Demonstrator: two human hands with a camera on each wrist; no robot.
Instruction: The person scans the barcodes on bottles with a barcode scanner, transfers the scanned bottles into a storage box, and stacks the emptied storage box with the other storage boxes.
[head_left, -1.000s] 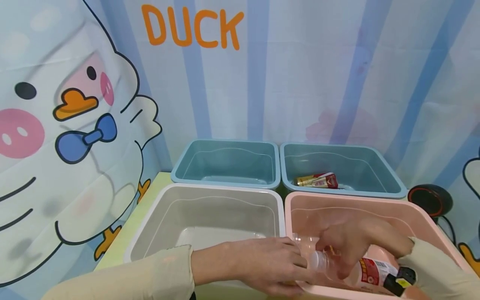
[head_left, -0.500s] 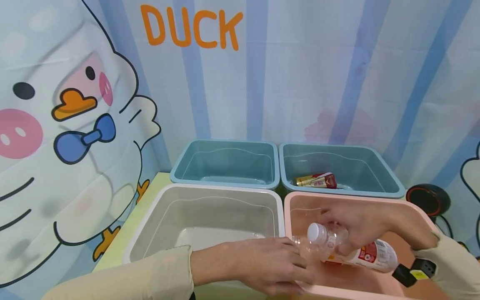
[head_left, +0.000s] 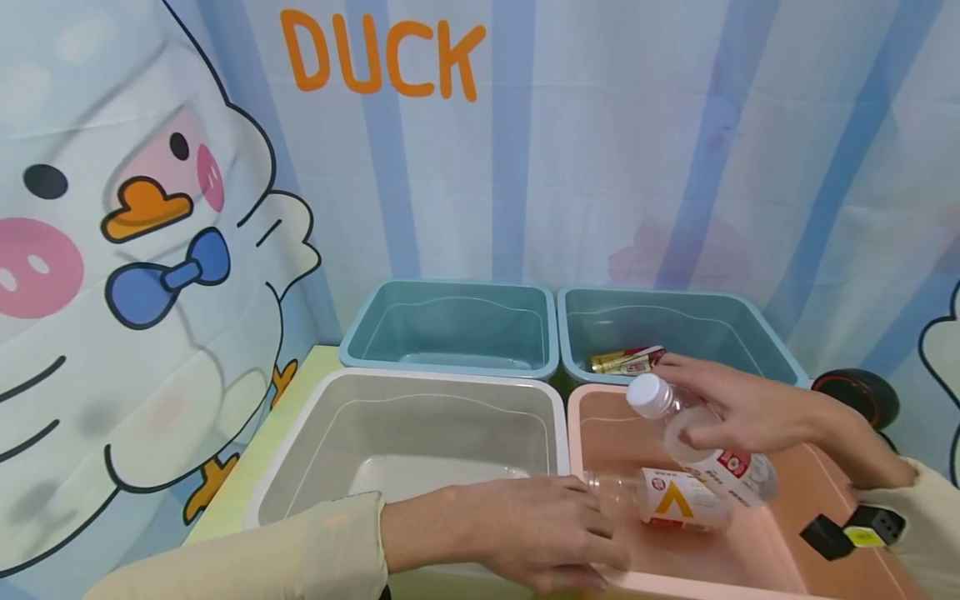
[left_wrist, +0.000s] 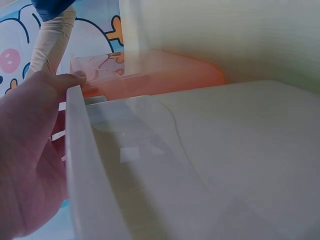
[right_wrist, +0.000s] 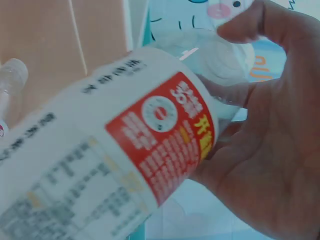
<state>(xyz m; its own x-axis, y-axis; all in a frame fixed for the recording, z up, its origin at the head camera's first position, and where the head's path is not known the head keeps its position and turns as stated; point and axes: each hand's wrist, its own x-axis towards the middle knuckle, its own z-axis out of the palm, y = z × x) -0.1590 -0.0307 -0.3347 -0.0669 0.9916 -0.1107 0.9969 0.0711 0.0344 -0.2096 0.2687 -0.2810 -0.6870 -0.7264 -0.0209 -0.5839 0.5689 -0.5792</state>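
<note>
Since the earlier frame the right hand (head_left: 757,417) has lifted the capped clear bottle (head_left: 731,471) higher, and it now hangs tilted over the pink bin (head_left: 757,554), pinched between thumb and fingers. In the right wrist view one end runs off the edge and the label is blurred. A second bottle (head_left: 678,498) lies below, its neck end partly hidden by the left hand (head_left: 536,529), which rests where the pink and grey bin (head_left: 435,417) rims meet; whether it grips, I cannot tell. Beneath is a pale yellow-green table (head_left: 281,417); behind hangs a blue-striped duck curtain (head_left: 450,183).
</note>
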